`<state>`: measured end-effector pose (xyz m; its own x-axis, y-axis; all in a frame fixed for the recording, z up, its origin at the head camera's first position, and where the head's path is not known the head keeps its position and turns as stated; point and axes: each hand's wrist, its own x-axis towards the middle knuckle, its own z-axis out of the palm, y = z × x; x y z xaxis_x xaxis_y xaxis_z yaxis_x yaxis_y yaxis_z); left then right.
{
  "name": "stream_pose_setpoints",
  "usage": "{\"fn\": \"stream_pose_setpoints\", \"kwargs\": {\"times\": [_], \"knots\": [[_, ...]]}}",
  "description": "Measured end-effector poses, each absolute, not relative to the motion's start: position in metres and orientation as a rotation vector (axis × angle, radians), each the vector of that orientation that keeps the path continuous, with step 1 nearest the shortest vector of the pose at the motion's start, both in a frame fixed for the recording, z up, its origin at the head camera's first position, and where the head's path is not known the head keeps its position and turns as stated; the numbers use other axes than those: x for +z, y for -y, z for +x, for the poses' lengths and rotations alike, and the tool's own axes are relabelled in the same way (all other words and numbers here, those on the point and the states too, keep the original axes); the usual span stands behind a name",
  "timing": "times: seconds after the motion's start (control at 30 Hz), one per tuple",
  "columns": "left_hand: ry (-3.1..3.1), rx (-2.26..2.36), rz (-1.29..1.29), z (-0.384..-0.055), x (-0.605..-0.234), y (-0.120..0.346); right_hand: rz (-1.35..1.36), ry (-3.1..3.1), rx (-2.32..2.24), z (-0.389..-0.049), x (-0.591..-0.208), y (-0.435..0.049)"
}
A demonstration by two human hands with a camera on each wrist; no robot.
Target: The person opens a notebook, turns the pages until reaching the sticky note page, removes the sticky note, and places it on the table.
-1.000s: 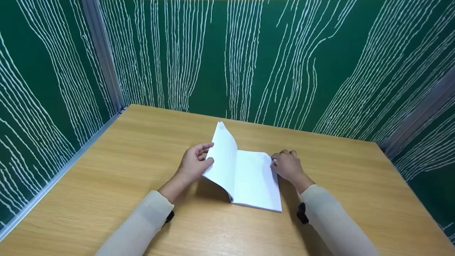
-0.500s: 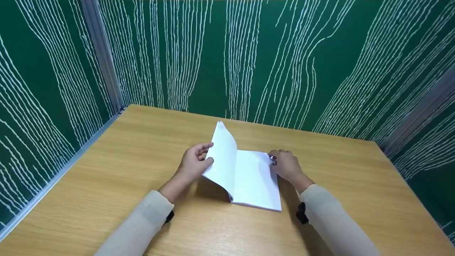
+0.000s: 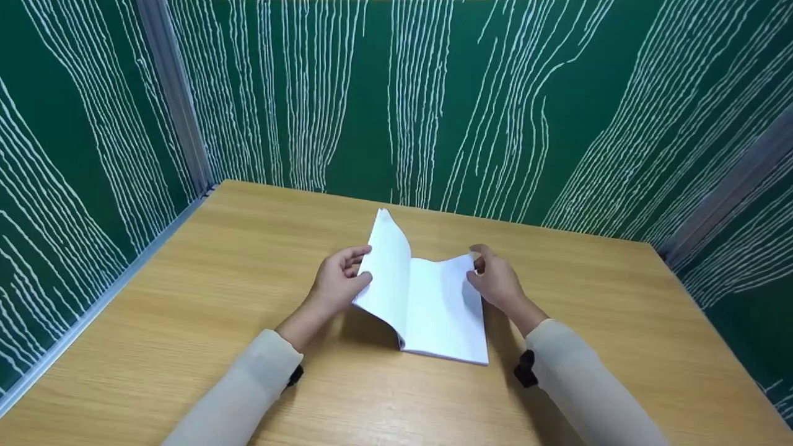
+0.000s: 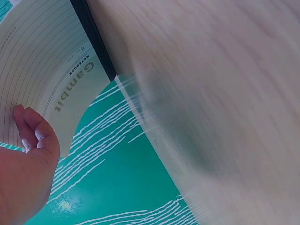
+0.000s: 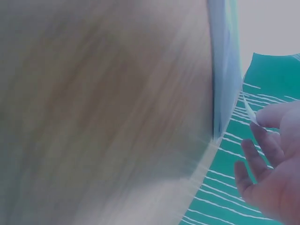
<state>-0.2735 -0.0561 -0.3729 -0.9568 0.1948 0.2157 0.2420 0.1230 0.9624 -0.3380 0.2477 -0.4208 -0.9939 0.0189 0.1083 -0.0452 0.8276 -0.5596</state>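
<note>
An open notebook [image 3: 443, 316] lies on the table, its right half flat and its left half raised and curved. The visible pages look white in the head view. My left hand [image 3: 334, 285] holds the raised half by its outer edge, thumb on the page side. In the left wrist view, the lined cover [image 4: 70, 56] reads "Gambit" and "NOTEBOOK", beside a dark spine [image 4: 96, 40]; fingers of the left hand [image 4: 35, 161] lie against it. My right hand [image 3: 500, 282] pinches the upper right corner of a page, lifted and bent. In the right wrist view, thumb and finger grip that page [image 5: 249, 111].
The wooden table [image 3: 235, 248] spreads around the notebook. Green panels [image 3: 359, 124] with white wavy lines stand behind it and at both sides, with grey posts [image 3: 176, 93] at the corners. Dark bands [image 3: 526, 370] sit at both sleeve cuffs.
My right hand has lifted the page's upper right corner off the stack, its fingers opening out from a tighter curl. The left hand and raised half have stayed nearly still.
</note>
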Motion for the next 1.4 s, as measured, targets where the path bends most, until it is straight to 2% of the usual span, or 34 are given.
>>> {"fn": "stream_pose_setpoints", "kwargs": {"times": [0.27, 0.6, 0.93, 1.4], "knots": [[2.329, -1.998, -0.43, -0.274, -0.372, 0.056, -0.058, 2.852, 1.091, -0.334, -0.416, -0.241], [2.332, -1.989, -0.368, -0.291, -0.392, 0.056, 0.091, 2.852, 1.182, -0.329, -0.416, -0.234], [2.356, -1.866, -0.389, -0.292, -0.397, 0.055, 0.095, 2.94, 1.274, -0.317, -0.406, -0.217], [2.365, -1.871, -0.375, -0.291, -0.398, 0.057, 0.487, 2.935, 1.04, -0.3, -0.401, -0.187]]}}
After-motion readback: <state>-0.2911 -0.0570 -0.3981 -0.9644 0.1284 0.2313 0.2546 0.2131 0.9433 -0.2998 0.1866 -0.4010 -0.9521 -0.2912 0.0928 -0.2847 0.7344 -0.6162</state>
